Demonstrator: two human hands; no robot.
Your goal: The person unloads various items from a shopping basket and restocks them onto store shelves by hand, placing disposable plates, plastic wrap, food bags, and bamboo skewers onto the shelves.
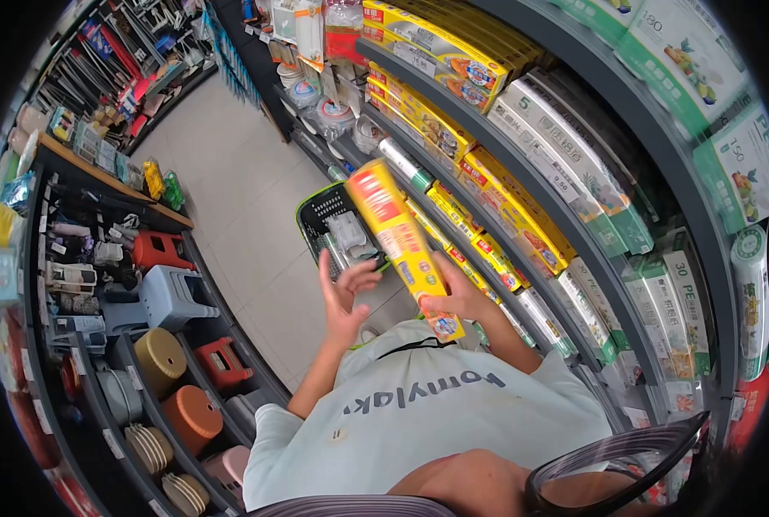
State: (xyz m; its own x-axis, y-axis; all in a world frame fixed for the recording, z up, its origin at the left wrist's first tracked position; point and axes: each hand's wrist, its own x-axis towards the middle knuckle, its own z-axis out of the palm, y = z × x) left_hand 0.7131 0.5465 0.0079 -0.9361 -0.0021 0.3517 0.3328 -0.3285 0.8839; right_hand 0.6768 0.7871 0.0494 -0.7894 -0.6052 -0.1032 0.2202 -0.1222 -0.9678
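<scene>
A long yellow box with red and blue printing is tilted in front of my body. My right hand grips it near its lower end, thumb across the front. To the left of the box, my left hand is raised with its fingers apart, holding nothing. On the floor beyond both hands stands a black shopping basket with a green rim. Inside it lie clear-wrapped packages; their kind I cannot make out. The box hides the basket's right side.
Shelves on the right carry similar yellow boxes, white and green boxes and green bag packs. Left shelves hold a blue-grey stool, a red stool and round stools. A tiled aisle runs between them.
</scene>
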